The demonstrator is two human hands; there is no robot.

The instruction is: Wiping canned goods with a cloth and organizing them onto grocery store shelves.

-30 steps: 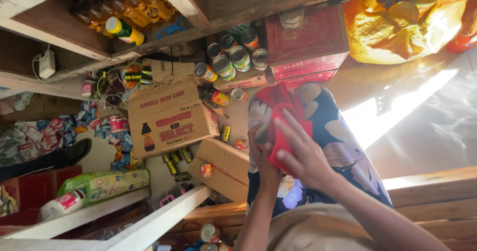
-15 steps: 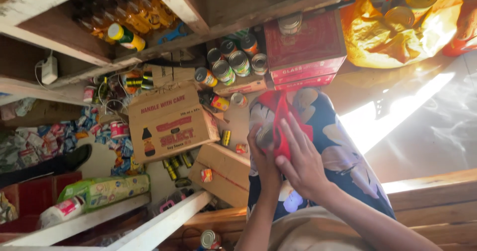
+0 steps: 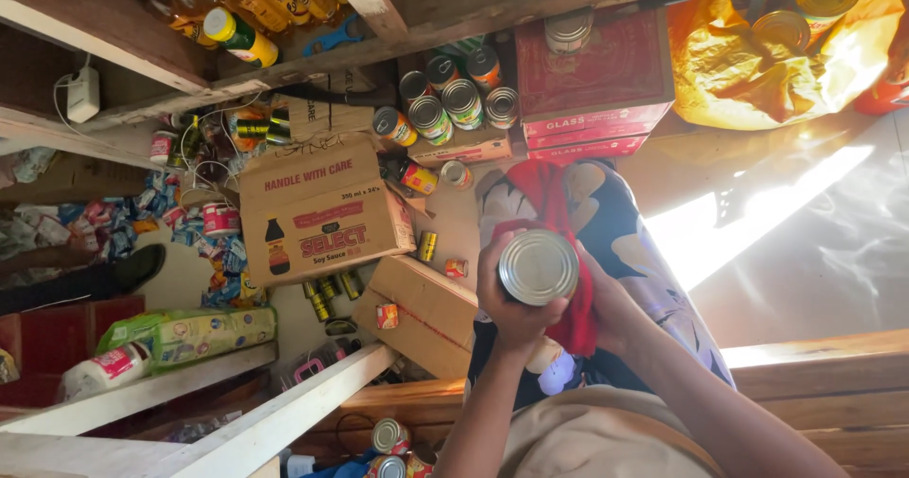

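Can [image 3: 538, 268] sits in left hand [image 3: 511, 303], fingers wrapped round its side, shiny flat end facing the camera, so long axis runs roughly along the view line. Right hand [image 3: 606, 308] is just beside the can on the far side, closed on a red cloth [image 3: 576, 312] that touches the can's rim. Both hands equally near. Farther off from the can: brown box [image 3: 428, 312], w/ more cans [image 3: 445, 104] beyond.
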